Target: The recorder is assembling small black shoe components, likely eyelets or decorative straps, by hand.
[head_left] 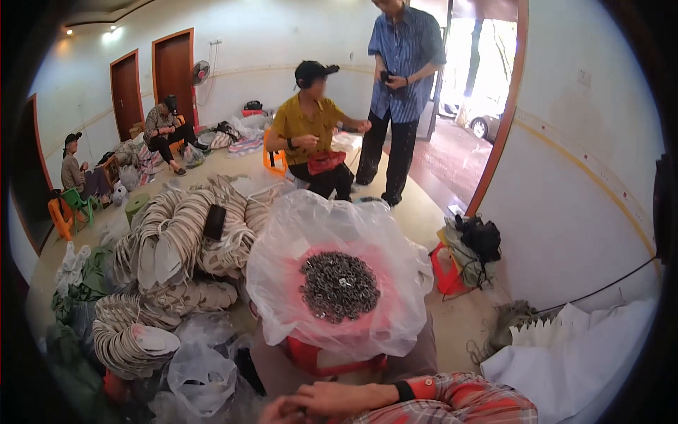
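Observation:
My right hand reaches in from the lower right, with a plaid sleeve and a black wristband. Its fingers are curled together low in the picture, and whatever they pinch is too small or hidden to make out. Touching it at the lower edge is what looks like part of my left hand, mostly cut off, its fingers unclear. Beyond both hands, a clear plastic bag is spread open over something red between my knees. Inside lies a heap of small dark metal pieces, apart from my hands.
Stacked beige sole-shaped pieces lie at the left, with a dark case on top. Crumpled plastic bags lie nearer. A seated person and a standing person are ahead. White sheeting lies right.

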Demonstrator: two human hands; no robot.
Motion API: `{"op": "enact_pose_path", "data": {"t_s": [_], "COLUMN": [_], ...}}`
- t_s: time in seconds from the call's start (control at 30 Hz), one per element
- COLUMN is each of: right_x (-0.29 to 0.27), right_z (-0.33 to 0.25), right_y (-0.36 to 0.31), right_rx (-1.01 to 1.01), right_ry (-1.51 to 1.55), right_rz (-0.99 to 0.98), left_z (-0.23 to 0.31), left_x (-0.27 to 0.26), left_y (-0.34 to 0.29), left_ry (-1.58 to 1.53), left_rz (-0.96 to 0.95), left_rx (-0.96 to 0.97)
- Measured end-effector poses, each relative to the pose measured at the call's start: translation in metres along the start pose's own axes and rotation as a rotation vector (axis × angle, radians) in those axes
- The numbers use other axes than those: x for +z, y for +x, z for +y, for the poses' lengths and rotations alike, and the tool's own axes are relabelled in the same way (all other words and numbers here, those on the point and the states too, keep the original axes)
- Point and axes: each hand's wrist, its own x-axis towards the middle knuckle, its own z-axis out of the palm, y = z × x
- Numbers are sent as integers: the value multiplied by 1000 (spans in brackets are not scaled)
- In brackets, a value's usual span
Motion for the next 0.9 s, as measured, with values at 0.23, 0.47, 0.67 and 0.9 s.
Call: {"op": "enact_pose_path", "data": {"t_s": [0.23,0.47,0.67,0.9], "right_x": [-66,-73,-61,-62], "right_z": [6,23,27,26], "right_y": [-95,-154,-179,-170], "right_rx": [654,579,609,574], "right_ry": [953,954,1108,1136], "right_rz": [222,503,662,631], "left_z": [67,69,62,51], "left_x": [72,134,112,95], "left_y": [75,147,240,271], "left_ry": [-157,526,1137,1120], "left_rz": [-358,-221,192,293], "left_rx": [-153,-38,540,539]}}
